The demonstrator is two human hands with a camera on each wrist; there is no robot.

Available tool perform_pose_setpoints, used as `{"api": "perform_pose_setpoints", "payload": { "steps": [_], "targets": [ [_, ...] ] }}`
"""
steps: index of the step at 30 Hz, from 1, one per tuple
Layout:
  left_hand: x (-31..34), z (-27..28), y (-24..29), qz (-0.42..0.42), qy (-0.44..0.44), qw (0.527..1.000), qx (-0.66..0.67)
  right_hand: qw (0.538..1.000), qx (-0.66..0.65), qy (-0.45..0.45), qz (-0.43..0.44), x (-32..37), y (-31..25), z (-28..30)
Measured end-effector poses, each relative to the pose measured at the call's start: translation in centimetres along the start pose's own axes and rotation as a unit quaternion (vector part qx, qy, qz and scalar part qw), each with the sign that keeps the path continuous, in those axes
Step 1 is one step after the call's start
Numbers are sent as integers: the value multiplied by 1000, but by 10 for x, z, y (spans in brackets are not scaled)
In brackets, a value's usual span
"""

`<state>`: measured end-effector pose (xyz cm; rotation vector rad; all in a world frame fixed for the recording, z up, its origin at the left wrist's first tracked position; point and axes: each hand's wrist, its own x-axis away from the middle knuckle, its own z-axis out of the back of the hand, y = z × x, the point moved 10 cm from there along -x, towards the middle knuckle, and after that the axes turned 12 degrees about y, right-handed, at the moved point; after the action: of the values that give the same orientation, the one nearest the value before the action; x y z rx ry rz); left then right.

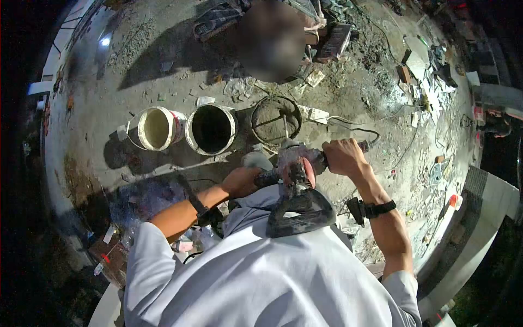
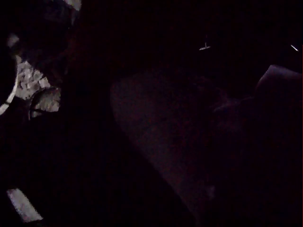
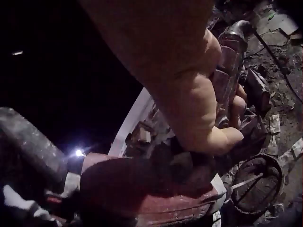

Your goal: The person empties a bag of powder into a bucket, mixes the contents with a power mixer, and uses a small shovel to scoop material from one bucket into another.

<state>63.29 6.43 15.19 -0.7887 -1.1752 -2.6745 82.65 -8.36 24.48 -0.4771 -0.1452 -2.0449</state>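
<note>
A dusty red hand-held power mixer (image 1: 298, 173) is held close in front of the body, its black loop frame (image 1: 301, 213) against the grey shirt. My right hand (image 1: 344, 156) curls round its right handle, where the cord comes out; in the right wrist view, fingers and thumb wrap this handle (image 3: 228, 71) above the red housing (image 3: 147, 189). On the opposite side, my left hand (image 1: 241, 182) grips the left handle (image 1: 267, 177). A rod (image 1: 285, 126) slants down into a dark bucket of grey mortar (image 1: 267, 121). The left wrist view is almost black.
Left of the mortar bucket stand a dark-bottomed white bucket (image 1: 211, 129) and one with pale contents (image 1: 158, 128). The power cord (image 1: 354, 128) trails across the rubble-strewn floor. Broken tiles (image 1: 417, 57) lie at right. A person (image 1: 271, 41), blurred, is ahead beside bagged material.
</note>
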Motion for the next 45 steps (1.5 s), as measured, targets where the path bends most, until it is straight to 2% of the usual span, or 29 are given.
{"api": "perform_pose_setpoints", "payload": {
  "steps": [3,5,9,11,12,13,14,15,17,18,19,20,22,23,25,26,27,30,32,33,34,35,36,37,39,40,41,43,45],
  "targets": [
    [5,6,8,15,12,1000,24,1000,-11,22,-3,4,-1,0],
    [6,7,16,-24,20,996,81,999,-12,31,13,5,-4,3],
    [3,-6,13,-71,42,995,55,999,-2,46,2,11,0,-2],
    [6,-2,14,-21,39,998,36,998,-26,47,12,15,-4,1],
    [3,-37,-15,-67,43,997,8,997,-64,-20,-22,13,0,-14],
    [-3,-74,-43,-127,47,991,-19,998,-31,-53,-34,14,-2,-18],
    [0,-63,-26,-166,54,985,-15,998,-62,22,12,13,-7,-13],
    [5,-40,-8,-126,45,991,22,998,-50,10,-27,15,0,-25],
    [12,-7,17,-30,8,996,88,997,-39,62,15,16,-16,-5],
    [8,-41,-19,-61,10,993,103,999,-2,-32,-14,15,-8,-33],
    [0,-72,-49,-79,11,990,117,999,21,-24,14,16,-14,-17],
    [1,-55,-28,-89,6,990,111,1000,22,12,4,18,-13,-16],
    [16,-13,14,-21,-39,998,36,998,19,52,-8,22,-9,-22],
    [13,-34,1,-23,-40,998,31,999,-10,52,-8,27,-5,-26],
    [4,-58,-45,-53,81,990,107,998,-41,52,-9,26,-3,-29],
    [10,-50,-30,-57,35,990,124,999,-27,43,-7,26,-2,-33],
    [7,-50,-24,-53,36,990,122,999,-14,32,-2,26,-3,-37],
    [12,-64,-34,30,25,974,225,997,-37,67,14,37,-12,-17],
    [14,-73,-36,-70,23,997,-20,1000,-1,-14,-21,36,-10,-26],
    [10,-88,-51,-35,-15,998,-52,999,-4,48,19,38,-13,-39],
    [10,-100,-62,1,-52,995,-81,999,-25,33,10,42,-14,-22],
    [18,-96,-64,26,-53,995,-84,1000,10,8,-4,43,-11,-44],
    [18,-92,-50,18,-35,999,26,999,-23,29,4,45,-14,-24],
    [18,-88,-37,4,-13,991,133,1000,-16,10,-22,46,-11,-42],
    [20,-70,-23,-30,35,938,345,1000,-14,14,-23,46,-15,-39],
    [22,-75,-32,12,7,962,272,1000,-19,14,-17,47,-17,-38],
    [27,-72,-34,17,8,962,272,999,-23,8,-23,47,-18,-41],
    [35,-40,12,14,-28,982,188,999,-27,3,-28,48,-18,-37],
    [39,-38,15,12,-17,967,254,998,-49,-17,-30,51,-19,-33]
  ]
}}
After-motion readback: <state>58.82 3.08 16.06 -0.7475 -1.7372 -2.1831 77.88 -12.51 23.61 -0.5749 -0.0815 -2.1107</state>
